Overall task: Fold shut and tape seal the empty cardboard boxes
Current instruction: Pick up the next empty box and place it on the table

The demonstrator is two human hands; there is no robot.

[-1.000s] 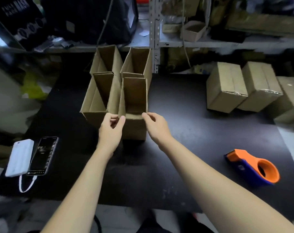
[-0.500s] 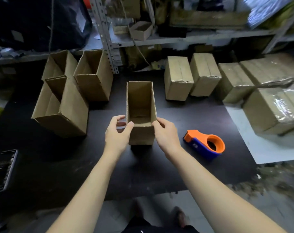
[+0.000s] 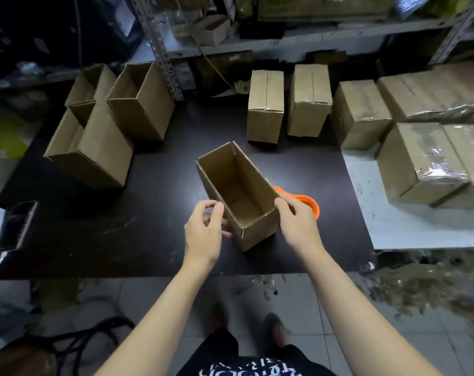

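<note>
On the left of the surface (image 3: 154, 234), spare boxes (image 3: 100, 147) are parked. In the middle, the open box (image 3: 238, 185) is gripped on both sides by the left hand (image 3: 203, 232) and right hand (image 3: 298, 223), likely for turning. The tape holder (image 3: 309, 206) is kept just behind it. The taped boxes (image 3: 265, 104) are set aside on the right.

Black table (image 3: 149, 240), metal shelving (image 3: 284, 43), tiled floor (image 3: 127, 294)

packing stockroom | metal shelving (image 3: 157, 50) | taped cartons (image 3: 265, 104) | tape dispenser (image 3: 309, 206)
</note>
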